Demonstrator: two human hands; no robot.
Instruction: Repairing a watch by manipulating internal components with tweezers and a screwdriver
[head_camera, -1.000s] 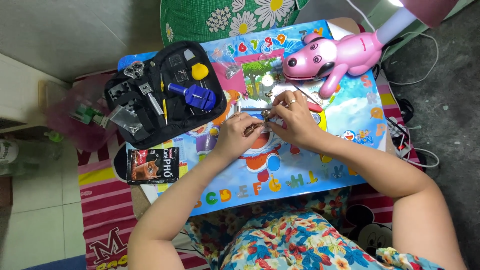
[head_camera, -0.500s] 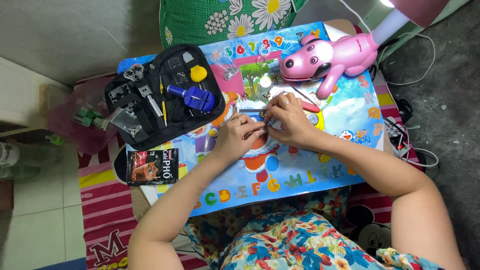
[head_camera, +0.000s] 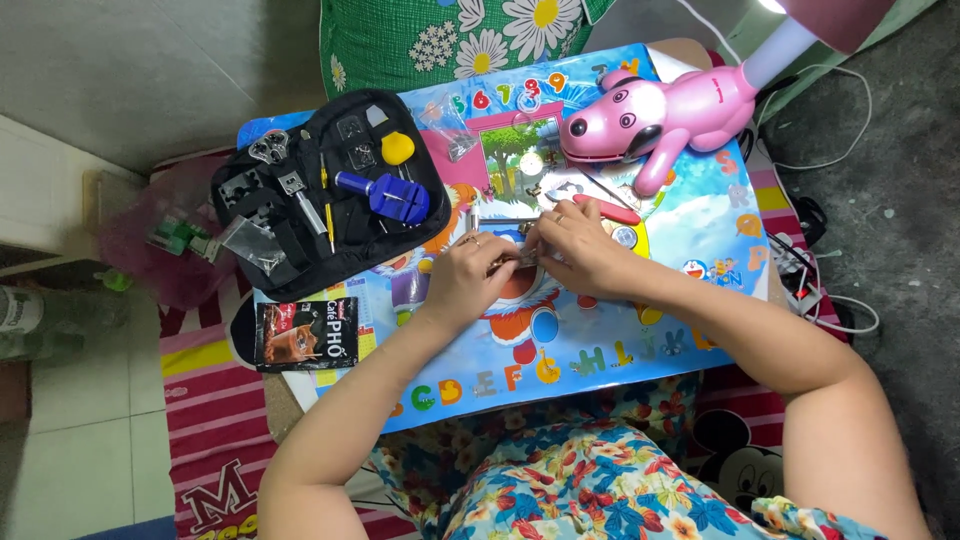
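Observation:
My left hand (head_camera: 468, 277) and my right hand (head_camera: 580, 248) meet over the middle of a small colourful table (head_camera: 600, 350). Both pinch a small metal object (head_camera: 516, 259), mostly hidden by the fingers, so its kind is unclear. An open black tool case (head_camera: 330, 190) lies at the left of the table, with a blue and yellow tool, tweezers and small metal parts in it. A red-handled tool (head_camera: 610, 210) lies just beyond my right hand.
A pink dog-shaped lamp (head_camera: 655, 110) stands at the table's far right. A dark sachet (head_camera: 305, 333) lies at the near left corner. A small clear bag (head_camera: 455, 135) sits by the case. Cables (head_camera: 830, 300) trail on the floor at right. A flowered cushion (head_camera: 480, 30) lies beyond the table.
Both hands stay pressed together over the small object, with only slight finger shifts. Nothing else on the table moved.

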